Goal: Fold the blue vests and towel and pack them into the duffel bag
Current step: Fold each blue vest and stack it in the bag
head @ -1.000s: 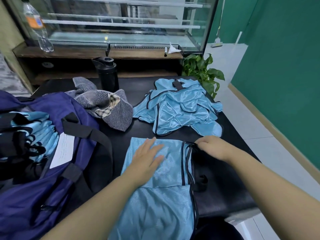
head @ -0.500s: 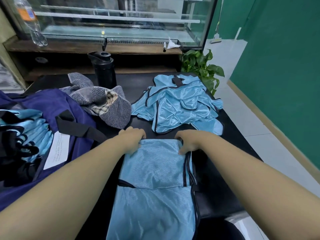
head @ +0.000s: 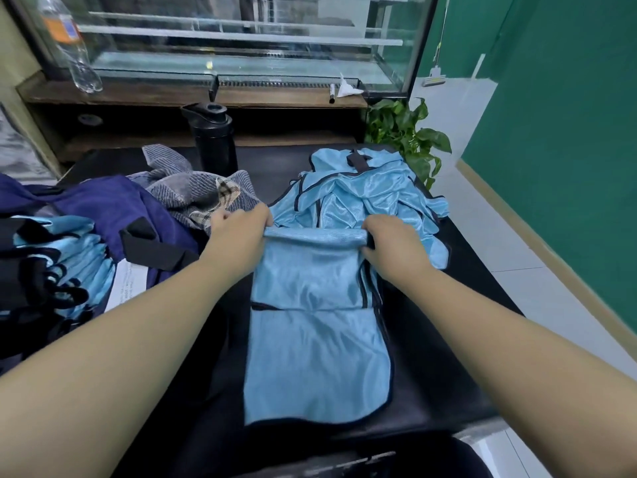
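Both hands, the left hand (head: 238, 232) and right hand (head: 393, 243), are pinching the far corners of the blue vest (head: 310, 326), which is lying on the black table (head: 448, 339) with its long axis running toward the person; the duffel bag (head: 113, 208) is sitting leftward, nearer the left hand

One view only: head cam, wide-angle, worn by the person, looking fwd and down over both forearms. Very near the black worktop (head: 431, 357), whose near edge sits at frame bottom. Faces a glass display case (head: 241, 46) at the back, green wall (head: 568, 132) to the right. Edges bow from lens distortion. No 2nd view to overlap with.
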{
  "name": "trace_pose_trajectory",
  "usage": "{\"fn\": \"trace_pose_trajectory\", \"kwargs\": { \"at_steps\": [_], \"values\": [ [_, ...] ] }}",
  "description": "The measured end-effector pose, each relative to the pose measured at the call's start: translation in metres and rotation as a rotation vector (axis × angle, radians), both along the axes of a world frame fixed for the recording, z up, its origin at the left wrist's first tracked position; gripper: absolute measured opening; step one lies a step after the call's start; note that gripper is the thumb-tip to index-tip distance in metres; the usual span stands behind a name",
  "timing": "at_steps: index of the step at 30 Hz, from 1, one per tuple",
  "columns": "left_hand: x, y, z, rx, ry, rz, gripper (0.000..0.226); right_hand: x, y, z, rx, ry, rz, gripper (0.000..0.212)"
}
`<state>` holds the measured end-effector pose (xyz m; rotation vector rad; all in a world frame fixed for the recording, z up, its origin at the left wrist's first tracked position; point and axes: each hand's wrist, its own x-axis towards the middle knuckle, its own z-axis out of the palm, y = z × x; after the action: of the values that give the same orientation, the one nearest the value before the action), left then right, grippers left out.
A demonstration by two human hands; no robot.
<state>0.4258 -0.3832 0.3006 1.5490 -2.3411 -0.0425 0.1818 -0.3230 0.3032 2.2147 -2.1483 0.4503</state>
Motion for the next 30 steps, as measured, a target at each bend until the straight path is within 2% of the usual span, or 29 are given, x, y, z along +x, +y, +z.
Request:
{"fn": "trace_pose_trajectory", "kwargs": {
  "at_steps": [6,11,16,20,25,28,30],
  "values": [
    [0.025,0.053,0.013,-0.161,0.149,-0.112,0.024,-0.004,0.049,-0.001,-0.282,0.017,0.123,0.023],
    [0.050,0.113,-0.009,-0.134,0.207,-0.259,0.032,-0.008,0.103,-0.014,-0.280,0.019,0.247,0.033],
    [0.065,0.158,-0.045,-0.056,0.100,-0.376,0.056,-0.004,0.153,-0.031,-0.262,0.092,0.353,0.023],
    [0.070,0.174,-0.066,-0.072,-0.098,-0.476,0.061,-0.002,0.176,-0.052,-0.169,0.168,0.393,0.045],
    [0.073,0.168,-0.075,-0.038,-0.154,-0.429,0.059,0.011,0.188,-0.060,-0.169,0.195,0.374,0.045],
    [0.059,0.150,-0.065,0.022,-0.161,-0.460,0.043,0.029,0.188,-0.062,-0.209,0.187,0.404,0.028],
    [0.043,0.135,-0.056,0.097,-0.143,-0.350,0.039,0.041,0.185,-0.068,-0.184,0.147,0.465,0.027]
  ]
}}
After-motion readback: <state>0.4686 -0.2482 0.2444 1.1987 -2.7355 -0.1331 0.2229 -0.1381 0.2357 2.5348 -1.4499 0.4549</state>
